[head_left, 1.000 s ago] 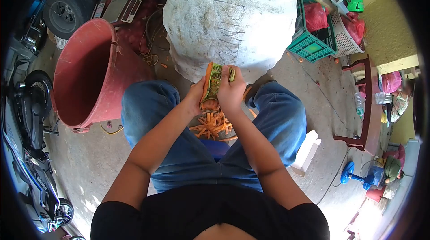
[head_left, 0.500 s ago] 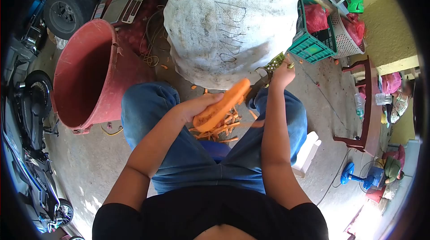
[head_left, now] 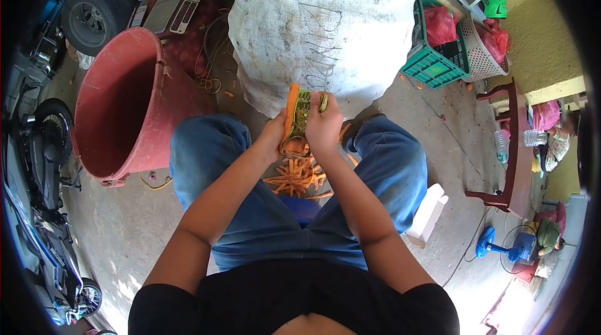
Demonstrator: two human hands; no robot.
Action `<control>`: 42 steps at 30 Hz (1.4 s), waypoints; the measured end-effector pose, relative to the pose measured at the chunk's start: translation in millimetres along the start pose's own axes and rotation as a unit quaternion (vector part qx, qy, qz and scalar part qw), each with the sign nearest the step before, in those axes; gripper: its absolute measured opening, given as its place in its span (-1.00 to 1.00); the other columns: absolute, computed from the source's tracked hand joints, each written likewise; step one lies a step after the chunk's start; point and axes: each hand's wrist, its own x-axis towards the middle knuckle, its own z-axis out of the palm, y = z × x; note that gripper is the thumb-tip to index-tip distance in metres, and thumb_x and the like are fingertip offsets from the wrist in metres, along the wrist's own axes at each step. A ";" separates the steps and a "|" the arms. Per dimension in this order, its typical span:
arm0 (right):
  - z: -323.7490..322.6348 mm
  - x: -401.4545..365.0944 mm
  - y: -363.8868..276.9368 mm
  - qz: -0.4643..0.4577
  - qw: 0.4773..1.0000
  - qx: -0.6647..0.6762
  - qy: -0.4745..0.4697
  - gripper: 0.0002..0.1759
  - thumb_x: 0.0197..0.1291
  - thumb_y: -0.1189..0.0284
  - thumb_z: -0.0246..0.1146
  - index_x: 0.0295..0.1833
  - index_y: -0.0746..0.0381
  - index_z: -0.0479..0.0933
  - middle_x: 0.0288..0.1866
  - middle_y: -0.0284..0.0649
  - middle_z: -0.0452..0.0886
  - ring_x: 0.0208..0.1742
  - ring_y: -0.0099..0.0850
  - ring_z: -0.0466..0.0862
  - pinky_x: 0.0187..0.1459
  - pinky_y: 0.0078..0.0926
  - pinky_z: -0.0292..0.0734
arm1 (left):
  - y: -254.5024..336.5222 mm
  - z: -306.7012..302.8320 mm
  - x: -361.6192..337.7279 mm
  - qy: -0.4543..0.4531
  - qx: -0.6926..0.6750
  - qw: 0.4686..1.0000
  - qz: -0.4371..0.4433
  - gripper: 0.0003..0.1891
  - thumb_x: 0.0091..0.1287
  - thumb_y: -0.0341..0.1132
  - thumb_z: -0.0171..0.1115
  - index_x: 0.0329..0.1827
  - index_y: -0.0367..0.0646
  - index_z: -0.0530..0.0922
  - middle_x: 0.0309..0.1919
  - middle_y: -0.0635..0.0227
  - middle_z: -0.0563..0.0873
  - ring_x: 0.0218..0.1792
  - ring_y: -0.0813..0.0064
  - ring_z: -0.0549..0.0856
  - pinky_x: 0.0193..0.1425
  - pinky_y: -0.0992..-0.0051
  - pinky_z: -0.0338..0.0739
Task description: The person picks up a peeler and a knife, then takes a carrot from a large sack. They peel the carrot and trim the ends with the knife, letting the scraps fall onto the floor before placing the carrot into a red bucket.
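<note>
My left hand (head_left: pixel 273 133) is closed around a large, peeled-looking orange carrot (head_left: pixel 291 106), held upright over the gap between my knees. In my right hand (head_left: pixel 323 127) is a green grater (head_left: pixel 300 113) with rows of holes, its handle end poking out above my fist. The grater's face lies against the right side of the carrot, so part of the carrot is hidden. Below both hands a pile of orange strips (head_left: pixel 291 177) lies between my legs, over a blue thing (head_left: pixel 300 210) whose shape is mostly covered.
A big white sack (head_left: pixel 319 28) with handwriting stands just ahead of my knees. To the left is a tilted red tub (head_left: pixel 153 100). A green crate (head_left: pixel 435 69) and a white basket (head_left: pixel 485 72) stand at the right, with a wooden bench (head_left: pixel 516 147) nearer.
My right hand has swung inward from beside the sack, bringing the grater onto the carrot. The carrot, still in my left hand, has turned more upright and moved slightly left.
</note>
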 end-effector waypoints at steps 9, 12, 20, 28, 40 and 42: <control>-57.7 109.0 69.7 -0.003 0.960 -0.029 0.278 -0.70 0.14 0.39 0.04 -0.53 0.39 0.40 -0.67 -0.07 0.46 -0.69 -0.29 0.43 -0.60 -0.33 0.31 | 6.0 10.6 -38.9 -0.169 0.179 0.965 -0.092 -0.55 0.30 -0.01 -0.16 0.05 -0.21 0.30 -0.29 0.20 0.55 -0.34 0.42 0.60 -0.27 0.45 0.54; -69.5 103.0 56.3 0.070 0.950 0.044 0.300 -0.70 0.13 0.39 0.06 -0.54 0.39 0.40 -0.68 -0.15 0.45 -0.69 -0.40 0.39 -0.61 -0.39 0.28 | 11.2 10.9 -34.7 -0.152 0.159 0.972 -0.085 -0.54 0.29 -0.01 -0.13 0.04 -0.21 0.31 -0.30 0.19 0.55 -0.36 0.42 0.60 -0.27 0.41 0.54; -14.0 17.4 1.3 0.057 0.992 0.111 0.035 -0.73 0.17 0.36 0.04 -0.37 0.39 0.44 -0.59 -0.04 0.48 -0.55 -0.33 0.48 -0.46 -0.40 0.36 | 6.6 -3.4 2.8 -0.067 0.017 0.996 -0.049 -0.57 0.31 0.00 -0.18 -0.03 -0.19 0.35 -0.25 0.23 0.56 -0.32 0.37 0.60 -0.15 0.37 0.51; 1.0 -3.5 -3.3 0.005 1.000 0.012 0.002 -0.71 0.18 0.31 0.03 -0.36 0.35 0.41 -0.62 0.03 0.45 -0.55 -0.05 0.49 -0.49 -0.27 0.33 | 3.4 11.4 -12.9 0.030 -0.016 0.999 -0.023 -0.60 0.36 -0.07 -0.35 0.01 -0.16 0.34 -0.20 0.24 0.56 -0.22 0.39 0.59 -0.14 0.39 0.52; -22.9 74.9 40.2 -0.001 0.981 -0.091 0.170 -0.69 0.15 0.34 0.05 -0.51 0.36 0.45 -0.66 -0.06 0.47 -0.64 -0.28 0.46 -0.55 -0.35 0.32 | -1.9 17.9 -35.0 -0.059 0.209 0.974 -0.056 -0.58 0.34 -0.07 -0.22 0.06 -0.21 0.34 -0.16 0.30 0.54 -0.21 0.56 0.58 -0.17 0.55 0.50; -46.1 105.1 71.6 -0.034 0.952 -0.134 0.273 -0.68 0.15 0.32 0.04 -0.47 0.37 0.46 -0.58 -0.06 0.52 -0.59 -0.23 0.51 -0.52 -0.29 0.37 | 4.5 18.4 -42.6 -0.107 0.212 0.969 -0.073 -0.57 0.34 -0.07 -0.20 0.09 -0.22 0.31 -0.15 0.30 0.54 -0.21 0.57 0.58 -0.17 0.55 0.50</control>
